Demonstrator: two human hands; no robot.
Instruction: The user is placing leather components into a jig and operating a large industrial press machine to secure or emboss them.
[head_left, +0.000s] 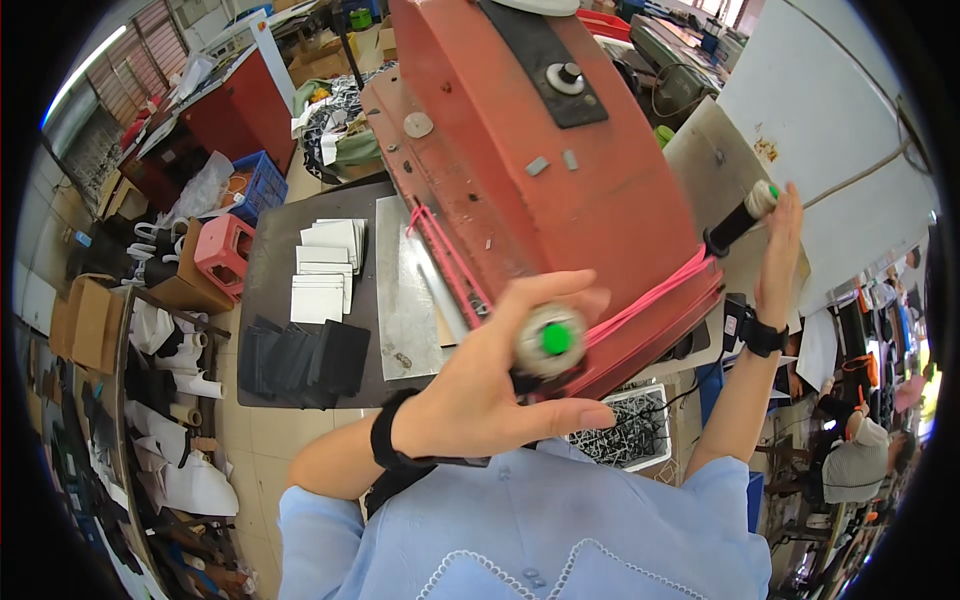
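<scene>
A large red press machine (600, 190) stands before me, with two black handles on its front, each topped by a green button. My left hand (480, 375) is beside the left handle (550, 340), its thumb and fingers spread apart on either side of the knob; whether it touches is hard to tell. My right hand (785, 240), fingers stretched upward, lies along the outer side of the right handle (740, 220) without wrapping round it. Pink cords (650, 295) run along the machine's front edge between the handles.
Left of the press, a dark table (270, 260) bears stacked white pieces (325, 265), overlapping black pieces (310, 360) and a metal plate (400, 290). A white tray (640, 425) of metal-looking strips sits below the handles. A pink stool (222, 250) stands farther left.
</scene>
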